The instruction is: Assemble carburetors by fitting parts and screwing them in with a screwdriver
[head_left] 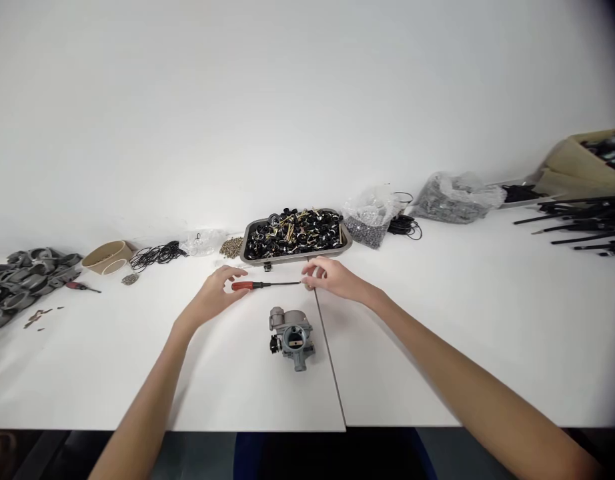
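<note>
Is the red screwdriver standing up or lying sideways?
Sideways. The red-handled metal screwdriver runs level from the left hand to the right hand. Cannot tell whether it touches the white table.

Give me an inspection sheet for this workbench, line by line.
Surface: white table, two panels meeting at a seam.
Job's things: screwdriver with red handle; grey carburetor lying nearer the person.
Clutter: tray of black and brass parts, bags of small parts, pile of grey parts, black rods, cardboard box.
Hands: left hand fingers grip the handle; right hand fingers pinch the shaft tip.
Cables: black cord loops left of the tray.
Surroundings: plain white wall.
</note>
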`<state>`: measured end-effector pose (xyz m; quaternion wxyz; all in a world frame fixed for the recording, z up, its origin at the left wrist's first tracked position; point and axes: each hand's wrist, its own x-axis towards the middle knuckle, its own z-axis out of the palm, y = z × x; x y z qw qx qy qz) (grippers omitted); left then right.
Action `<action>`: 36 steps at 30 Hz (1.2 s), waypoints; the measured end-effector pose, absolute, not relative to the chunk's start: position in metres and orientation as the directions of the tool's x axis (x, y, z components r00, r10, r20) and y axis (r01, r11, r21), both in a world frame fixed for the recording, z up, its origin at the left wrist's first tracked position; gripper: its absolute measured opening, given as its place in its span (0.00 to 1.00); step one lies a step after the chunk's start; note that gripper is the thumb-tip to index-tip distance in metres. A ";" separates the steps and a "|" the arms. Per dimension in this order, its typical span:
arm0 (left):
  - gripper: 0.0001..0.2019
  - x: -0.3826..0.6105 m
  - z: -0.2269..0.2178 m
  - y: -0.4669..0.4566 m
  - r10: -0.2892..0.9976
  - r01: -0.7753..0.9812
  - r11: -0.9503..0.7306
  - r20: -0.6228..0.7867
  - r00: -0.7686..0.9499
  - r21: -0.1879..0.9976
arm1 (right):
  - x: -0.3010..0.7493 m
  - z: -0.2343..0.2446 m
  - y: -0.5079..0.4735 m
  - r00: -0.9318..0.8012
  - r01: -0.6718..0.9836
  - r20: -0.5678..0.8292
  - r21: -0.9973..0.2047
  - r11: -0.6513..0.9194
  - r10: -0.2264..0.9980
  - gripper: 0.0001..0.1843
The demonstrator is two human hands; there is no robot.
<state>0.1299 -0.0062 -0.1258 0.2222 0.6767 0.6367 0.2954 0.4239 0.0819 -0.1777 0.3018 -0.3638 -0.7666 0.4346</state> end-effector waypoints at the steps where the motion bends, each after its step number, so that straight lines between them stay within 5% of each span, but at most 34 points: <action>1: 0.21 0.123 -0.126 0.009 0.998 0.721 -0.050 0.013 0.056 0.691 | 0.429 -0.181 0.087 -0.564 0.320 0.134 -0.874 0.365 0.815 0.18; 4: 0.22 0.113 -0.136 0.040 0.984 0.687 -0.021 -0.108 0.144 0.726 | 0.435 -0.189 0.095 -0.593 0.375 0.110 -0.839 0.394 0.798 0.18; 8: 0.13 0.108 -0.153 0.049 0.983 0.638 -0.022 -0.098 0.152 0.769 | 0.432 -0.192 0.092 -0.616 0.417 0.080 -0.811 0.410 0.784 0.10; 13: 0.13 0.096 -0.161 0.046 0.987 0.568 0.020 -0.106 0.118 0.823 | 0.429 -0.194 0.091 -0.610 0.437 0.051 -0.811 0.389 0.791 0.06; 18: 0.14 0.092 -0.164 0.047 0.985 0.526 0.067 -0.140 0.101 0.848 | 0.429 -0.200 0.094 -0.605 0.451 0.037 -0.808 0.380 0.796 0.13; 29: 0.18 0.080 -0.178 0.051 0.986 0.147 0.076 -0.096 0.133 0.986 | 0.424 -0.197 0.088 -0.543 0.534 0.042 -0.753 0.384 0.839 0.09; 36: 0.17 0.073 -0.189 0.057 0.985 0.111 0.047 -0.064 0.157 0.993 | 0.414 -0.171 0.068 -0.512 0.294 0.117 -0.907 0.302 0.851 0.07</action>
